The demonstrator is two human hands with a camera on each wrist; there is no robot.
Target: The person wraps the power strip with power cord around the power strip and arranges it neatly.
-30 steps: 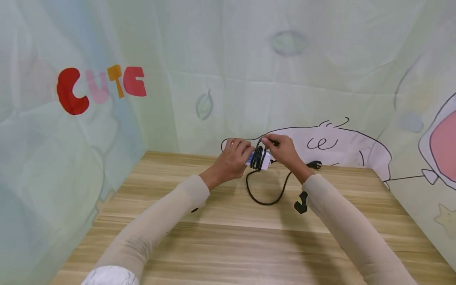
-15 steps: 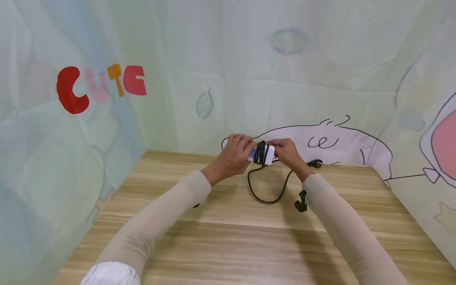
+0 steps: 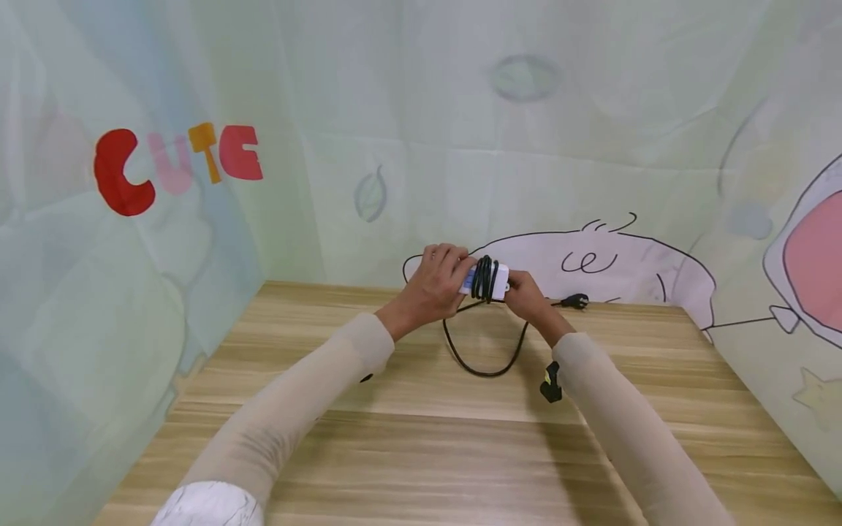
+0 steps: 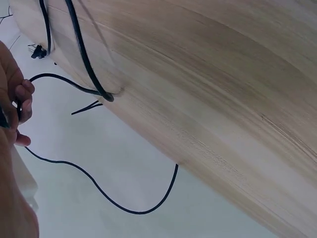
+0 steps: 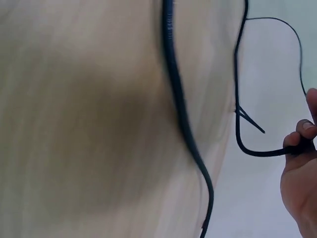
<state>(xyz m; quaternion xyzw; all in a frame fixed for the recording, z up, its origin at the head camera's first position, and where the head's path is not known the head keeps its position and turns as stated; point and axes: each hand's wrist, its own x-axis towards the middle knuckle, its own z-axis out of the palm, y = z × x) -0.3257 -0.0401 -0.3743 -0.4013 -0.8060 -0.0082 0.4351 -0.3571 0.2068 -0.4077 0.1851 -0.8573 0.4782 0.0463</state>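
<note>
Lowered since a second ago, a person's right hand (image 3: 528,298) grips black cord (image 3: 485,279) in closely curled fingers beside the white block (image 3: 501,282); the left hand (image 3: 430,288) holds the block's other end, fingers curled round it, coils just beyond their tips. Right of the right fingers lies a plug (image 3: 576,301).

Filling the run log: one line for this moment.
left hand: holds white block | right hand: grips cord | cord: wound round block, slack loop below | plug: near back edge of table
</note>
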